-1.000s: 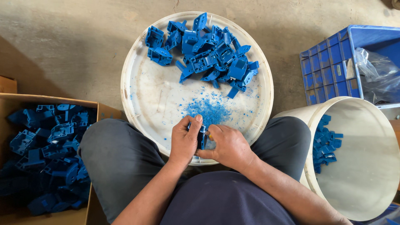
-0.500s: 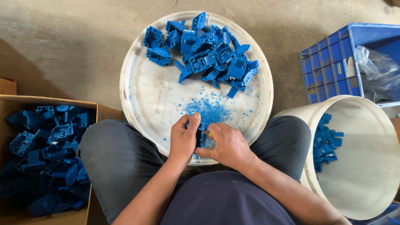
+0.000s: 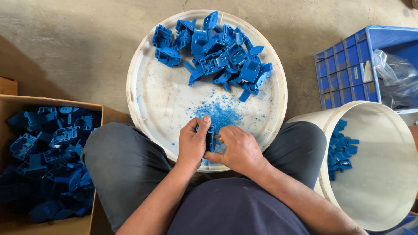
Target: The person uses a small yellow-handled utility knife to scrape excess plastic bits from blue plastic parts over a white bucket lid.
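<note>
A brown cardboard box (image 3: 13, 102) at left; a clear plastic bag (image 3: 398, 78) in the blue crate (image 3: 344, 72).

A cardboard box (image 3: 13, 102) at nine o'clock is filled with blue parts (image 3: 48, 152). At three o'clock stands a blue crate (image 3: 344, 72) with a clear bag (image 3: 398, 78) in it. Just below it, at four o'clock, a white bucket (image 3: 383, 169) holds a few blue pieces (image 3: 339, 150) against its left wall. A concrete floor (image 3: 65, 43) runs across the top, from ten to two o'clock.
</note>
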